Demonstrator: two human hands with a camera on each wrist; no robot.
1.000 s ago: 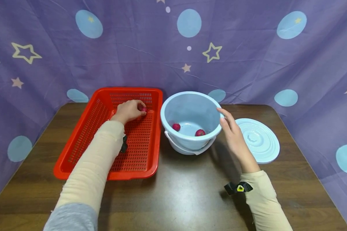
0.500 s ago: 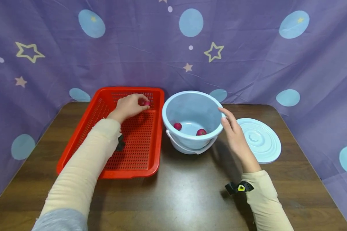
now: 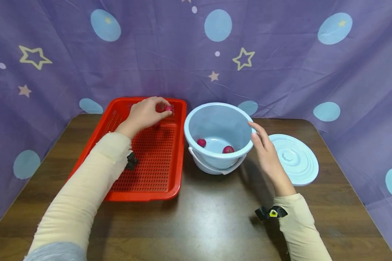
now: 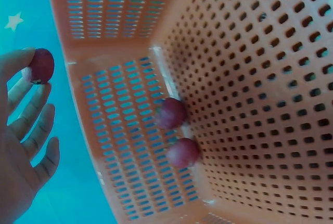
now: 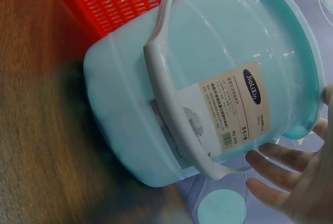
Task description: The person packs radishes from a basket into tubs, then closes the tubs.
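My left hand (image 3: 147, 111) pinches a small red radish (image 3: 168, 108) between thumb and fingers, over the far end of the red slotted basket (image 3: 179, 159). In the left wrist view the radish (image 4: 41, 66) shows beyond the basket's rim, the other fingers spread. Two more radishes, one (image 4: 171, 113) beside the other (image 4: 183, 153), lie at the basket's end wall; the hand hides them in the head view. A light blue bucket (image 3: 212, 159) stands right of the basket with two radishes (image 3: 228, 149) inside. My right hand (image 3: 266, 154) holds the bucket's right rim.
A light blue lid (image 3: 294, 159) lies on the wooden table (image 3: 209, 224) right of the bucket. The bucket's pale handle (image 5: 171, 109) hangs down its near side. A purple patterned curtain (image 3: 170, 54) hangs behind the table.
My left hand has lifted the radish from near the basket's floor up toward its far rim, slightly rightward. The right hand stays at the bucket's rim. The head view has shifted slightly.
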